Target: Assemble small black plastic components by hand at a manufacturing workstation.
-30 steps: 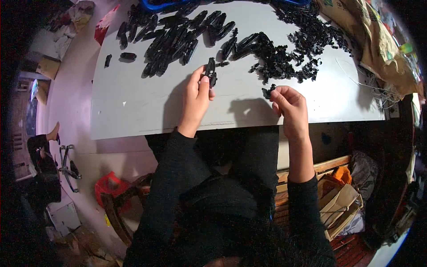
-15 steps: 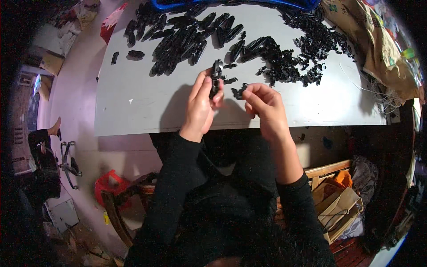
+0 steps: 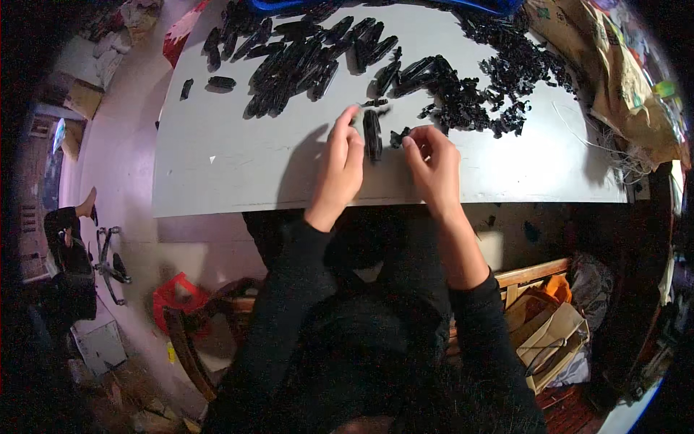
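My left hand (image 3: 338, 173) is over the near part of the white table (image 3: 238, 170), its fingers stretched out and nothing gripped. Just right of its fingertips is a long black plastic part (image 3: 373, 135), upright in the picture and apart from the hand; whether it rests on the table I cannot tell. Between thumb and fingers, my right hand (image 3: 437, 170) pinches a small black plastic clip (image 3: 398, 138). Beyond the long part lies another small dark piece (image 3: 375, 103). Farther back are a pile of long black parts (image 3: 293, 72) and a heap of small black clips (image 3: 466, 105).
A blue container's rim (image 3: 390, 6) shows at the far edge. Brown sacking (image 3: 614, 79) and loose white strings (image 3: 618, 148) border the right side. A wooden chair (image 3: 188, 354) and a cardboard box (image 3: 553, 343) stand below the table. Someone in dark clothes (image 3: 69, 267) is at far left.
My left hand has let go of the long black part and opened its fingers, shifting slightly right. My right hand still holds the small clip and has moved a little.
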`<state>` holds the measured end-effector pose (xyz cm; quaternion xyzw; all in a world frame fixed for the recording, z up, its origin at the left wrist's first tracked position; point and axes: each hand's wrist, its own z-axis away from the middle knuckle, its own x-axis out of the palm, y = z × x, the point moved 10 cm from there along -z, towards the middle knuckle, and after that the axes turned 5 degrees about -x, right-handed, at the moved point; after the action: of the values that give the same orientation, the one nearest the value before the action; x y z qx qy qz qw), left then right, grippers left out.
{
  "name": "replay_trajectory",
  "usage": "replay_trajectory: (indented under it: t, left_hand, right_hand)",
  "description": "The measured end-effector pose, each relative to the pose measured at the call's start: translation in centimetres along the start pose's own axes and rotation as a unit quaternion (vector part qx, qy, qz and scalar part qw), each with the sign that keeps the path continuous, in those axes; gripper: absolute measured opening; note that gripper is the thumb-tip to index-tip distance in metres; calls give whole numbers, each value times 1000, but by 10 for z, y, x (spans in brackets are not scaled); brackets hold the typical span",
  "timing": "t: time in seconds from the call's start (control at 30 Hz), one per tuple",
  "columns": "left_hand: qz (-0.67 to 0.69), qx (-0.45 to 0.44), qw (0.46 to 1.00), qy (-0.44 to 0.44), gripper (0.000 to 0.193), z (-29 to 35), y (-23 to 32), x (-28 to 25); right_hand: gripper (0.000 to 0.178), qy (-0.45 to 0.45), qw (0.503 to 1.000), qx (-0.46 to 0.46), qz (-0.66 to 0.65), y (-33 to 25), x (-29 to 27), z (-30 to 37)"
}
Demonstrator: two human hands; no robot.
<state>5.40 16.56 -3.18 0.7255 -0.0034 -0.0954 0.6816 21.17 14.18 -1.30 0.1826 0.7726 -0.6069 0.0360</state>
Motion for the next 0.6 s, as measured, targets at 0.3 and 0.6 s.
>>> replay_trajectory:
  t: [0.3, 0.6]
  left_hand:
    - [-235, 186, 953, 52, 27, -9, 39, 9]
    - [-337, 123, 934, 1, 24, -11, 24, 26]
  right_hand:
    - [13, 56, 997, 40, 19, 34, -15, -2]
    - [10, 30, 993, 84, -77, 31, -18, 5]
